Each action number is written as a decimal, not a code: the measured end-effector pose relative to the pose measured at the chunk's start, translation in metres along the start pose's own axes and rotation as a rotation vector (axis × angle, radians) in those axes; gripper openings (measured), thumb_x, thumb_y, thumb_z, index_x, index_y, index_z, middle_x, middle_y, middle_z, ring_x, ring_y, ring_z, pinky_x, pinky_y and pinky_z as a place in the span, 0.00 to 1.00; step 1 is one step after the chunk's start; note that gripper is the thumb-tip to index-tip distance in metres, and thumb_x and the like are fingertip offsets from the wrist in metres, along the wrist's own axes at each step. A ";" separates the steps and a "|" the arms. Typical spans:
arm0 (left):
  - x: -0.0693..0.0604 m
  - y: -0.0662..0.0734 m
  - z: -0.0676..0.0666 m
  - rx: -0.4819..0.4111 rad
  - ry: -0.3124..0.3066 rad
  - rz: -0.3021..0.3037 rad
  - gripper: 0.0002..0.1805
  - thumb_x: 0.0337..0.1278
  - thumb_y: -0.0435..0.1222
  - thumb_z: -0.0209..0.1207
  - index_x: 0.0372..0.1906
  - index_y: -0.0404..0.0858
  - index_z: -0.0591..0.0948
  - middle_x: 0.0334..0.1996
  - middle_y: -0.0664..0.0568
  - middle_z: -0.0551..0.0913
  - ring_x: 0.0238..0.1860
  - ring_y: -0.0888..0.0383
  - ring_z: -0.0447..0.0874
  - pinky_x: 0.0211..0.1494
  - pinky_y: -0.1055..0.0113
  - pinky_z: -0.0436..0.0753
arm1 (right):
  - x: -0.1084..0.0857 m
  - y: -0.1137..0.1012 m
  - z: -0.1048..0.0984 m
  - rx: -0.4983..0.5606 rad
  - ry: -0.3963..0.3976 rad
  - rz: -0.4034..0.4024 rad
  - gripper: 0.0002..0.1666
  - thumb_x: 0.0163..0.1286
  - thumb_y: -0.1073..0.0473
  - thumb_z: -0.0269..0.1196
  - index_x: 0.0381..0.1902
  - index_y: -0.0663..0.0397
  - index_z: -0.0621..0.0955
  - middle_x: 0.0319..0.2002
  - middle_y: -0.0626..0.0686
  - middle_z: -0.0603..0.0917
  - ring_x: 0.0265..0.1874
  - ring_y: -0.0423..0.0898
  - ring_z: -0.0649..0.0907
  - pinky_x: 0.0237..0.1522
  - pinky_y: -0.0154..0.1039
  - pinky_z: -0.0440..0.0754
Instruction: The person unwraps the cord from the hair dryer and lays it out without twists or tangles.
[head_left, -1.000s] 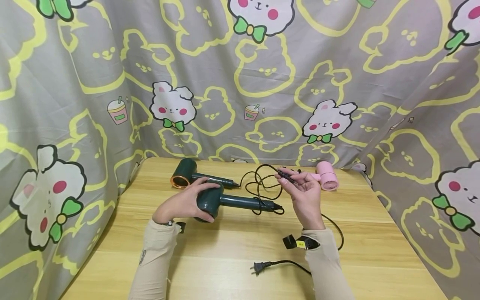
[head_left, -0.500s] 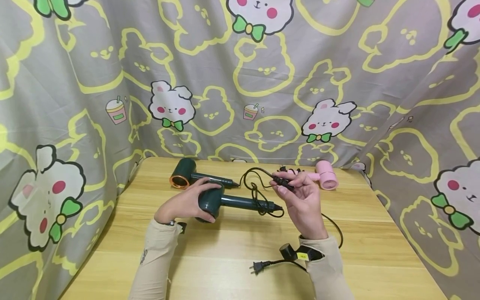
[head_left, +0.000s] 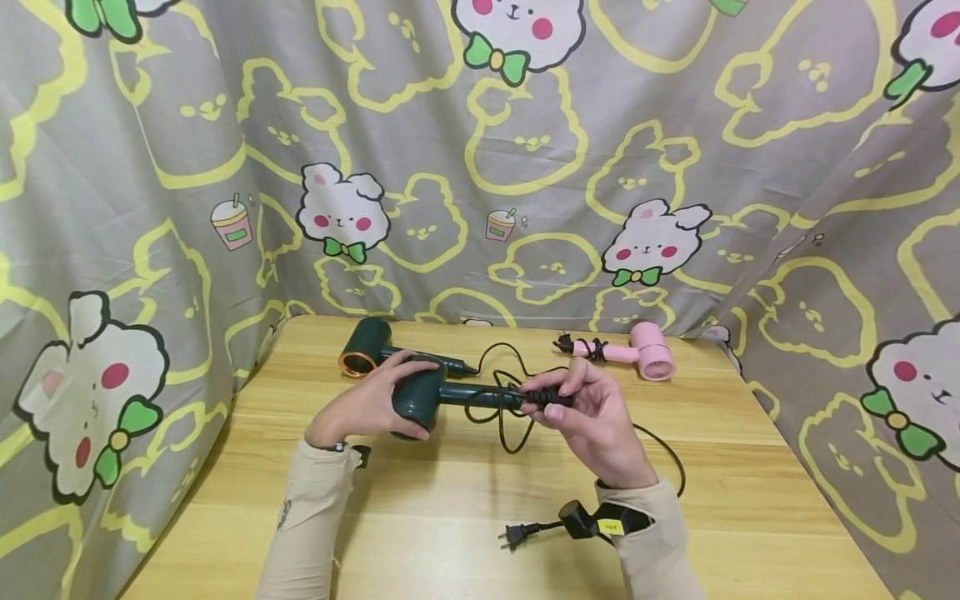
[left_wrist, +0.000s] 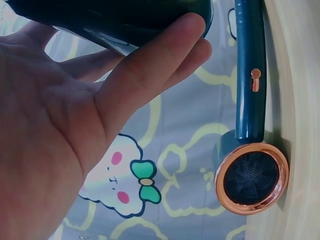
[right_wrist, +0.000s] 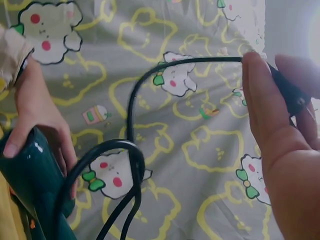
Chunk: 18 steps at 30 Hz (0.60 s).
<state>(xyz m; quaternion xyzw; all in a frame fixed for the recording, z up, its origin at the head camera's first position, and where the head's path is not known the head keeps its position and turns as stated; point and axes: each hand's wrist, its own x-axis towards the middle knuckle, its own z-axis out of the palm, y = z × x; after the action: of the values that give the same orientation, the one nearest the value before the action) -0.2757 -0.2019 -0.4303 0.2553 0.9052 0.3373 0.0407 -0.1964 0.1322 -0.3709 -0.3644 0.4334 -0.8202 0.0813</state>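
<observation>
In the head view, my left hand (head_left: 367,408) grips the barrel of a dark green hair dryer (head_left: 417,400), its handle pointing right. Thumb and fingers span the barrel, also seen in the left wrist view on the dark dryer body (left_wrist: 125,15). My right hand (head_left: 596,417) pinches the black plug end (head_left: 551,397) of a cord over the handle's end. Loops of black cord (head_left: 513,450) lie around and in front of the handle. In the right wrist view, the cord (right_wrist: 131,110) arcs away from the right hand (right_wrist: 285,130).
A second green dryer with a copper ring (head_left: 358,362) lies behind the left hand. A pink dryer (head_left: 652,352), its cord wrapped, lies at the back right. Near the front is a loose two-pin plug (head_left: 517,534), its cord running under the right arm. A patterned curtain (head_left: 420,167) surrounds the table.
My right hand has moved down and slightly left with the cord end, now in front of the handle's end. The cord loops have shifted lower and left. My left hand keeps its grip, nearly still.
</observation>
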 end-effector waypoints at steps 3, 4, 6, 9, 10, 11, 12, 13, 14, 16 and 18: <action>-0.001 -0.001 -0.001 0.002 0.012 -0.007 0.56 0.29 0.58 0.84 0.73 0.60 0.73 0.78 0.40 0.60 0.67 0.36 0.73 0.58 0.42 0.81 | -0.001 -0.001 0.001 0.044 -0.087 -0.004 0.21 0.69 0.84 0.48 0.40 0.53 0.75 0.56 0.56 0.88 0.55 0.48 0.88 0.57 0.42 0.86; -0.001 -0.002 -0.001 0.008 0.015 -0.010 0.56 0.29 0.59 0.84 0.73 0.60 0.73 0.78 0.40 0.59 0.67 0.35 0.73 0.58 0.42 0.81 | -0.002 -0.001 0.001 0.059 -0.117 -0.006 0.21 0.69 0.84 0.48 0.41 0.54 0.75 0.57 0.56 0.88 0.55 0.48 0.88 0.58 0.43 0.86; -0.002 -0.004 -0.002 0.017 0.022 -0.007 0.55 0.30 0.59 0.83 0.73 0.60 0.72 0.79 0.40 0.59 0.68 0.34 0.73 0.58 0.41 0.81 | -0.002 -0.001 0.001 0.075 -0.168 -0.002 0.20 0.69 0.84 0.49 0.43 0.54 0.75 0.57 0.58 0.88 0.56 0.49 0.88 0.58 0.44 0.86; -0.003 -0.005 -0.003 0.010 0.039 -0.003 0.55 0.30 0.58 0.84 0.73 0.61 0.72 0.79 0.41 0.58 0.69 0.34 0.71 0.59 0.40 0.80 | -0.003 -0.002 0.001 0.035 -0.194 0.050 0.19 0.69 0.83 0.50 0.43 0.53 0.74 0.56 0.58 0.88 0.54 0.49 0.89 0.56 0.45 0.86; -0.004 -0.006 -0.004 0.005 0.046 0.001 0.55 0.30 0.58 0.84 0.73 0.61 0.73 0.79 0.40 0.58 0.69 0.33 0.71 0.59 0.39 0.80 | -0.003 -0.002 0.001 0.007 -0.191 0.079 0.18 0.70 0.82 0.51 0.42 0.53 0.74 0.56 0.57 0.88 0.54 0.49 0.89 0.56 0.45 0.87; -0.004 -0.006 -0.004 -0.001 0.052 0.003 0.55 0.30 0.57 0.84 0.73 0.61 0.73 0.79 0.41 0.57 0.70 0.32 0.70 0.59 0.39 0.80 | -0.003 -0.002 0.000 -0.023 -0.182 0.113 0.17 0.70 0.81 0.52 0.41 0.53 0.73 0.55 0.56 0.89 0.53 0.49 0.89 0.55 0.46 0.87; -0.005 -0.007 -0.005 -0.007 0.059 0.003 0.55 0.30 0.57 0.84 0.73 0.61 0.73 0.80 0.41 0.57 0.70 0.32 0.70 0.59 0.39 0.80 | -0.003 -0.002 -0.001 -0.056 -0.172 0.151 0.16 0.70 0.80 0.53 0.40 0.54 0.73 0.54 0.56 0.89 0.52 0.49 0.89 0.55 0.46 0.87; -0.005 -0.007 -0.005 -0.016 0.064 0.001 0.54 0.30 0.56 0.84 0.72 0.61 0.73 0.80 0.42 0.57 0.70 0.32 0.70 0.59 0.39 0.80 | -0.003 -0.001 -0.003 -0.089 -0.163 0.186 0.14 0.71 0.79 0.55 0.39 0.55 0.73 0.54 0.56 0.89 0.52 0.50 0.90 0.54 0.47 0.87; -0.006 -0.008 -0.006 -0.022 0.070 0.000 0.54 0.30 0.55 0.85 0.72 0.61 0.73 0.80 0.42 0.57 0.70 0.31 0.69 0.59 0.39 0.80 | -0.002 0.000 -0.004 -0.120 -0.151 0.221 0.13 0.71 0.78 0.56 0.39 0.56 0.73 0.53 0.56 0.89 0.51 0.50 0.90 0.53 0.47 0.88; -0.007 -0.009 -0.007 -0.023 0.079 -0.008 0.54 0.30 0.55 0.85 0.72 0.62 0.73 0.80 0.43 0.56 0.72 0.31 0.67 0.59 0.39 0.80 | -0.001 0.003 -0.008 -0.178 -0.139 0.280 0.10 0.72 0.77 0.58 0.38 0.58 0.73 0.52 0.57 0.89 0.49 0.52 0.91 0.52 0.49 0.88; -0.008 -0.010 -0.008 -0.027 0.087 -0.015 0.54 0.30 0.54 0.85 0.72 0.63 0.72 0.81 0.44 0.55 0.73 0.30 0.66 0.59 0.38 0.80 | 0.000 0.006 -0.012 -0.234 -0.130 0.330 0.08 0.72 0.75 0.59 0.38 0.60 0.73 0.51 0.58 0.89 0.48 0.54 0.91 0.52 0.51 0.88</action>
<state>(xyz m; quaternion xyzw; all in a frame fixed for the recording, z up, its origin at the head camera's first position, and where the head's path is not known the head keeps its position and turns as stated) -0.2746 -0.2172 -0.4308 0.2330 0.9034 0.3600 0.0073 -0.2058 0.1367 -0.3802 -0.3475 0.5733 -0.7147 0.1995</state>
